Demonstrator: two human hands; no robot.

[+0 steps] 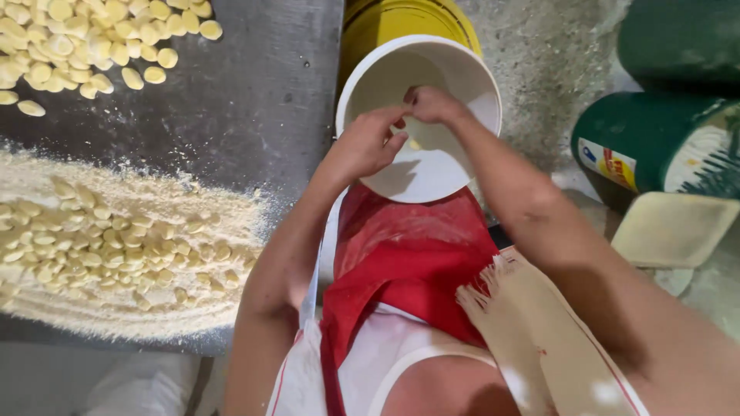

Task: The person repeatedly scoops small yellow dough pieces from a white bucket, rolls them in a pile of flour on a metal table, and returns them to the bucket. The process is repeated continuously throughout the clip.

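Observation:
Both of my hands meet over a white bucket [455, 69] that stands on the floor in front of me. My left hand [368, 142] and my right hand [432, 104] have their fingers pinched together on a small pale piece of dough [410, 132] above the bucket's inside. The piece is mostly hidden by my fingers. The bucket's floor looks white and smooth. A red apron [408, 254] covers my lap below the bucket.
A dark worktable [247, 108] at the left carries a heap of small pale dough pieces [85, 38] at the top and more pieces lying in a bed of flour [116, 246]. A yellow bucket [401, 19] stands behind the white one. Green drums [655, 139] stand at the right, with a beige cloth [539, 331] on my thigh.

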